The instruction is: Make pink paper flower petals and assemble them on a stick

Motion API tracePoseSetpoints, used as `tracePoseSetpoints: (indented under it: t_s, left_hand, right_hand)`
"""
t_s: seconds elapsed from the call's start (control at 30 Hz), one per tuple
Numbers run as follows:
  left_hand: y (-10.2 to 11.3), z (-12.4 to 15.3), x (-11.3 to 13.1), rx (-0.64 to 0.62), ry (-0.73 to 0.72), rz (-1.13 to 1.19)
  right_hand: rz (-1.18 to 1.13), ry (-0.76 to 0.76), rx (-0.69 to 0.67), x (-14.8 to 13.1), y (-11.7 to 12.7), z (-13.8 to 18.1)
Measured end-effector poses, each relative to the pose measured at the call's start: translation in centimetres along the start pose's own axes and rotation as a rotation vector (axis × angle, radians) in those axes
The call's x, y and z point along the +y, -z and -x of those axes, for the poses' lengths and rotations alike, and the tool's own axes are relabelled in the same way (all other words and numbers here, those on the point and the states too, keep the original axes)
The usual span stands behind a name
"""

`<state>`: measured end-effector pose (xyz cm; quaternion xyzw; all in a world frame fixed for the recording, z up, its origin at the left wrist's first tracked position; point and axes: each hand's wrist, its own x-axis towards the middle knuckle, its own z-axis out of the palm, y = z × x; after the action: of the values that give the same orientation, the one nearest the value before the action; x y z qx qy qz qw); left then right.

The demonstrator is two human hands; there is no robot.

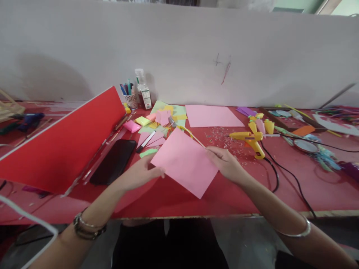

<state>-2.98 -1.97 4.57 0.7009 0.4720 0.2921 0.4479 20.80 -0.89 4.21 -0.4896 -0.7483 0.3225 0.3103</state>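
A square sheet of pink paper (186, 162) is held up above the red table, one corner pointing toward me. My left hand (144, 172) pinches its left corner, thumb on top and fingers underneath. At the right side, my right hand (224, 161) is closed on the paper's edge, and a thin pale stick with a yellow strip (193, 136) runs from its fingertips behind the sheet. Whether that stick is also gripped is hard to tell. Just beyond the sheet lie pink and yellow paper scraps (162, 116) and a white marker (146, 142).
A yellow glue gun (249, 140) with a black cord lies to the right, near yellow and pink paper flowers (260, 124). On the left are a black phone (113, 161) and a leaning red board (67, 144). A bottle (144, 91) and pen cup (130, 100) stand by the wall.
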Motion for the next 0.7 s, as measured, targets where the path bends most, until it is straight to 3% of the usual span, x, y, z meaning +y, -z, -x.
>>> tracePoseSetpoints:
  t_s: [0.1,0.17,0.23,0.3,0.4,0.5,0.7]
  left_hand:
    - [-0.9,0.0,0.7,0.076,0.087,-0.044]
    - [-1.3,-0.2,1.1,0.143,0.055,-0.118]
    - [-1.5,-0.5,1.4,0.198,0.011,-0.17]
    - [-1.8,-0.6,1.7,0.204,-0.052,-0.189]
    - [-2.2,-0.7,2.0,0.07,-0.269,-0.153]
    - [-2.3,-0.7,2.2,-0.045,-0.449,-0.071]
    - [-2.1,-0.9,2.5,-0.106,-0.579,0.034]
  right_hand:
    - [0.185,0.089,0.145,-0.1,-1.0,0.2]
    - [0.351,0.223,0.372,-0.7,-1.5,0.5]
    - [0.442,0.393,0.449,-1.6,-2.0,0.9]
    - [0.447,0.469,0.331,-2.6,-2.5,1.3]
    - [0.422,0.439,0.153,-4.1,-3.2,1.6]
    - [0.331,0.425,0.069,-5.2,-3.4,1.8]
    - [0.147,0.353,-0.053,-6.2,-2.9,2.0]
